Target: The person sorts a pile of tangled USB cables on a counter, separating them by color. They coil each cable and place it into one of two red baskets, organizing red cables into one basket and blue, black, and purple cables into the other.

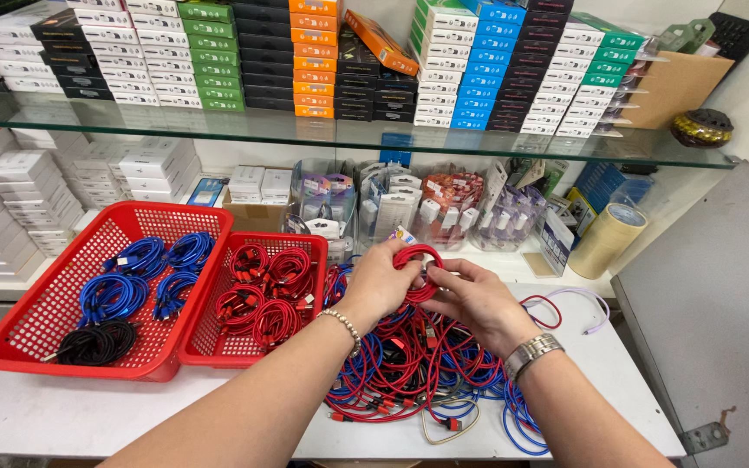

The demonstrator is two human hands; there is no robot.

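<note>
Head view: left hand (381, 284) and right hand (476, 303) both pinch a red cable coil (420, 270) above the loose cable tangle (418, 364); coiling looks nearly finished; next, likely, a placement at nine o'clock in the smaller red basket (257, 347).

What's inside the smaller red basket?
The smaller red basket holds coiled red cables, piled several deep. Its floor under the coils is mostly covered, so anything beneath them cannot be seen.

Red cable (420, 270), wound into a small coil, held upright above tangled red-and-blue cable pile (409, 368) on desk (88, 412).
</note>
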